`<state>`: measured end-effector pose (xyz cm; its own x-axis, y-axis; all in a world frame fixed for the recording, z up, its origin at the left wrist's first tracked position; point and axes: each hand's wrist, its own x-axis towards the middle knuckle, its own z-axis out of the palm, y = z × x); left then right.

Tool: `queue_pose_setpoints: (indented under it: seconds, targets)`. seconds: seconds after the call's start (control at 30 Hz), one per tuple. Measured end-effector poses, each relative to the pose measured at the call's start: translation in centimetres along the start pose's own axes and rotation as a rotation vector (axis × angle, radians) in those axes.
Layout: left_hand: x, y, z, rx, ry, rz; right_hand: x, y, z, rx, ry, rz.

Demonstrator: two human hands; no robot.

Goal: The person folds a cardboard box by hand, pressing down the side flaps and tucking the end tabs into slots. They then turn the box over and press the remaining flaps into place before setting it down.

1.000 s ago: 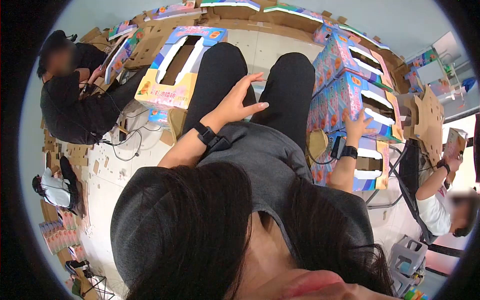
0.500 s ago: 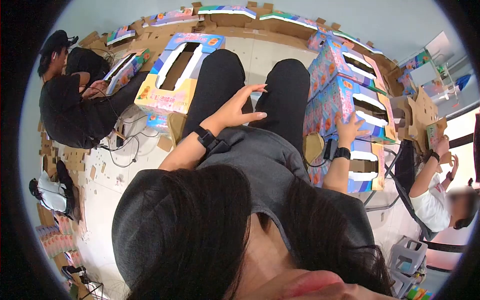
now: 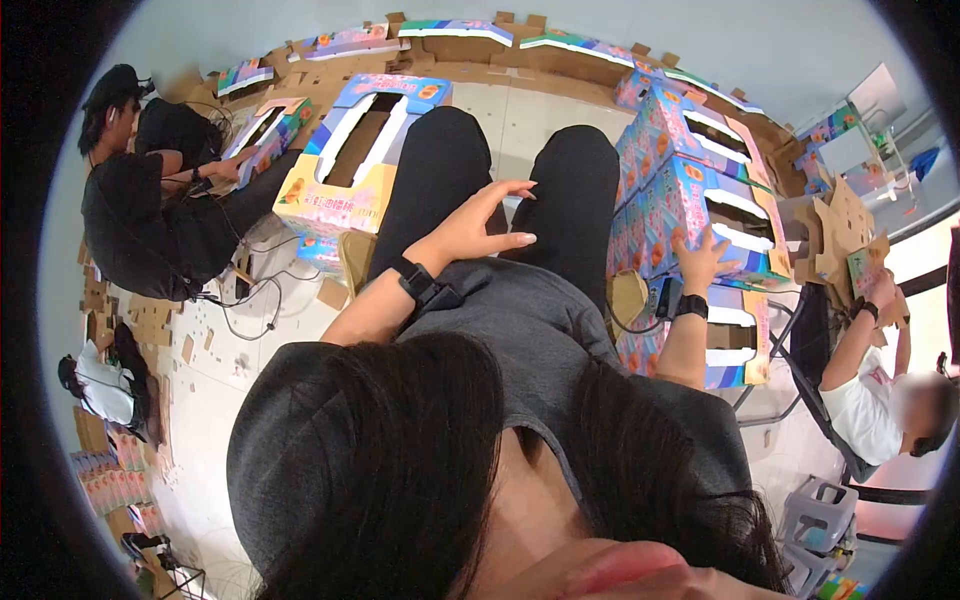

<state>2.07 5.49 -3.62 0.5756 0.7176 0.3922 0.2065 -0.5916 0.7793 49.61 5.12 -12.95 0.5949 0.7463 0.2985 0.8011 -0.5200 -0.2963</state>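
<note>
Cardboard scraps (image 3: 188,347) litter the pale floor (image 3: 210,400) at the far left, close to a person in a white top (image 3: 104,388). Farther forward on that side, a co-worker in black (image 3: 150,225) sits with both hands at a printed carton (image 3: 287,125), which leans by the knees. Next comes a yellow and blue box (image 3: 330,195) with a long cut-out in its top, showing brown card inside; it sits above a second printed box (image 3: 318,248), mostly hidden. Just right of it, the left hand (image 3: 465,228) rests palm down over the lap between dark-trousered legs (image 3: 570,190), fingers reaching forward and thumb held well apart, so the hand is open. Past the other leg, the right hand (image 3: 700,258) is spread wide, its fingers against the near printed side of the middle box (image 3: 745,225) in the boxes stacked there. Another box (image 3: 690,125) lies beyond it, and a lower box (image 3: 735,365) shows nearer the body, beside the right forearm. Brown cardboard (image 3: 845,225) stands farther right, and a co-worker in a white shirt (image 3: 865,410) holds a printed piece (image 3: 866,270) there. Closer in, a grey stool (image 3: 815,512) stands near the edge of view.
</note>
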Motion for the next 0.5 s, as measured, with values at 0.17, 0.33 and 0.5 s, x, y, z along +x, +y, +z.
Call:
queue_pose_setpoints:
  seconds: [0.17,0.33,0.5]
  targets:
    - [-0.1,-0.2,0.4,-0.028,0.086,0.035,-0.3,-0.4,0.0,-0.060,-0.008,0.032]
    - [-0.1,0.8,-3.3,0.345,0.356,0.147,0.1,-1.2,-2.6,-0.271,-0.202,-0.015]
    - [-3.2,-4.6,-11.0,0.331,0.989,-0.008,2.0,-0.1,-4.4,-0.158,-0.290,-0.157]
